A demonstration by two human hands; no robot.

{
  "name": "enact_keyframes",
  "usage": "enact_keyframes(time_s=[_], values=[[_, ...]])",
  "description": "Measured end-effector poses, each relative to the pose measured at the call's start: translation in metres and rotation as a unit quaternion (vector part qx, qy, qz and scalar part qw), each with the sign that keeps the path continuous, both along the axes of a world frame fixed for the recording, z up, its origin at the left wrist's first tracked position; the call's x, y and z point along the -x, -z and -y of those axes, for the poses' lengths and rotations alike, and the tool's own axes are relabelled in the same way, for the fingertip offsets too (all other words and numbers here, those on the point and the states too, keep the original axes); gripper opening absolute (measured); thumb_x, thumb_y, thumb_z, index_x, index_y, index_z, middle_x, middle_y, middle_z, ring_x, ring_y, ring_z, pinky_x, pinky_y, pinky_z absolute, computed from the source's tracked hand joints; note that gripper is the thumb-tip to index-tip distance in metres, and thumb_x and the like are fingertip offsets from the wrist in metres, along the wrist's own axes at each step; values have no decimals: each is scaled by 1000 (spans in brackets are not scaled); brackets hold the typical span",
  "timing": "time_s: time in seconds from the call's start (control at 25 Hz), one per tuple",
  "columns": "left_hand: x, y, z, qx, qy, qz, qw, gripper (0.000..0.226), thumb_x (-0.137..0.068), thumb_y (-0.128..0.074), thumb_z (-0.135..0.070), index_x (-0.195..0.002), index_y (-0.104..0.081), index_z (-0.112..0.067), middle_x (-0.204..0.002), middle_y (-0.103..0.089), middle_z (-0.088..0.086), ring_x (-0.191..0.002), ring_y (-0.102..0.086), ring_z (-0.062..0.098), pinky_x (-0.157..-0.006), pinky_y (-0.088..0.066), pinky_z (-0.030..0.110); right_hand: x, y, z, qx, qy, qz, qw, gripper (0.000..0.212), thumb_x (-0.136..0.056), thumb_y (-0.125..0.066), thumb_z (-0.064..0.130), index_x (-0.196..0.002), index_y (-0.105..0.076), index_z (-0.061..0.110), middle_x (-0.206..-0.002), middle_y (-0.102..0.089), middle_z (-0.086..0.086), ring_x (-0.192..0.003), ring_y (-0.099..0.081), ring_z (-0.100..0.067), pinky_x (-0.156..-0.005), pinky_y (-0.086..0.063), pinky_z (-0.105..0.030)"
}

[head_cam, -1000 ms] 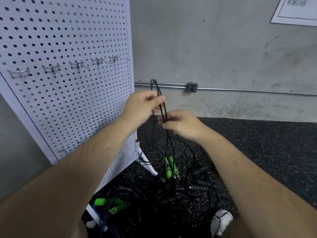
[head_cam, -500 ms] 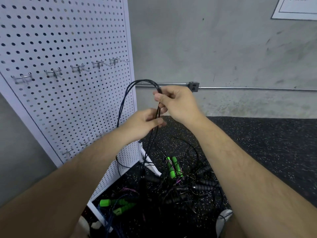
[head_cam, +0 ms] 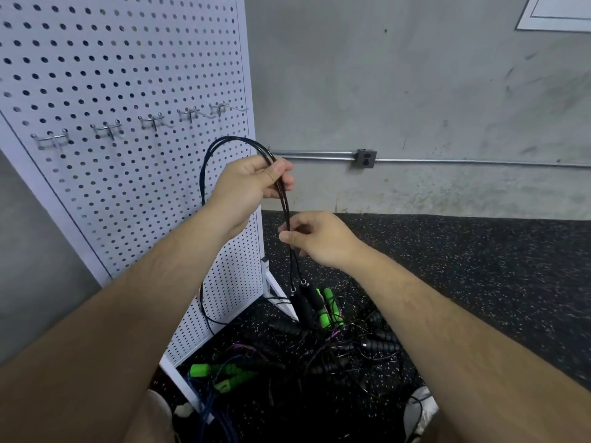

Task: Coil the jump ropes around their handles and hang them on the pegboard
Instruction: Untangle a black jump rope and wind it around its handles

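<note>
Both hands, left hand [head_cam: 246, 183] and right hand [head_cam: 315, 238], pinch black rope [head_cam: 285, 199] (wall sheet [head_cam: 556, 12] unreadable).

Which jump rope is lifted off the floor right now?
The black rope, pinched by both the left hand and right hand, its black handles dangling; green-handled ropes lie on the floor.

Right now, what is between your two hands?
In the head view, only the doubled black rope runs from the left hand down to the right hand; otherwise open air.
</note>
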State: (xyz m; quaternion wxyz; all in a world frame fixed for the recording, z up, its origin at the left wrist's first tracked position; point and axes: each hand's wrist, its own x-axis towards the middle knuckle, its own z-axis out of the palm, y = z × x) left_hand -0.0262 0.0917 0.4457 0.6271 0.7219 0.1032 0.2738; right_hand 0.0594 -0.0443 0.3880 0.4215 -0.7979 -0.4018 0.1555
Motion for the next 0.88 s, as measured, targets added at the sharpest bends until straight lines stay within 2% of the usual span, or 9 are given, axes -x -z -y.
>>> enact_keyframes(time_s=[0.16,0.28,0.32,0.4,0.52,0.6,0.68,0.8,0.88], values=[[5,1,-1,8,14,-18,1000,21,-105,-52,-25,-110,-69,-16,-106,-76,2,-99,-72,13,-81,-58,25,-6,-7,0,-48,36,-36,998,17,-93,-72,21,-92,-72,4,-70,-71,-4,-58,-64,-13,-72,-60,-42],[18,19,4,-109,67,-151,980,15,-105,-50,-33,-110,-64,-38,-111,-70,-14,-103,-68,9,-88,-50,24,-6,-23,2,-120,54,-48,990,13,-94,-70,16,-92,-72,3,-71,-70,-8,-57,-64,-14,-63,-60,-34],[21,29,6,-138,106,-197,965,16,-104,-53,-31,-113,-63,-40,-113,-69,-17,-106,-67,5,-94,-47,26,-5,-27,2,-145,62,-55,986,12,-94,-70,15,-91,-72,4,-70,-69,-8,-55,-63,-15,-60,-59,-32],[21,46,8,-166,152,-237,945,21,-100,-61,-25,-119,-65,-32,-117,-72,-14,-111,-65,3,-105,-45,30,-6,-31,3,-171,75,-59,981,16,-93,-71,17,-89,-71,2,-65,-67,-6,-54,-62,-16,-60,-57,-33],[19,47,14,-188,95,-211,954,11,-99,-62,-16,-101,-71,-22,-100,-77,-8,-95,-71,1,-96,-56,29,-6,-31,5,-171,68,-47,982,21,-94,-70,21,-91,-70,1,-68,-67,-4,-59,-62,-16,-67,-57,-38],[17,42,14,-203,58,-196,958,13,-100,-61,-15,-96,-73,-20,-95,-77,-7,-88,-71,2,-83,-57,21,-4,-30,9,-151,45,-49,986,17,-97,-66,23,-93,-72,8,-70,-66,-2,-59,-59,-8,-64,-54,-29],[16,34,10,-218,23,-188,957,11,-99,-62,-22,-96,-73,-22,-95,-75,-8,-86,-72,3,-71,-52,11,-3,-24,14,-101,15,-65,993,10,-99,-63,23,-99,-73,21,-75,-68,5,-59,-59,0,-61,-51,-17],[13,25,5,-215,-13,-169,962,13,-98,-65,-29,-91,-71,-19,-98,-76,-8,-81,-73,6,-84,-55,27,-6,-9,19,-60,-6,-85,995,16,-91,-69,16,-100,-74,27,-92,-75,8,-76,-65,-4,-74,-56,-25],[12,19,7,-196,-12,-153,969,13,-97,-66,-29,-89,-71,-19,-98,-76,-10,-78,-74,7,-89,-55,32,-4,2,18,-37,-21,-48,998,9,-88,-75,22,-96,-76,23,-88,-75,7,-70,-62,-2,-75,-53,-27]])
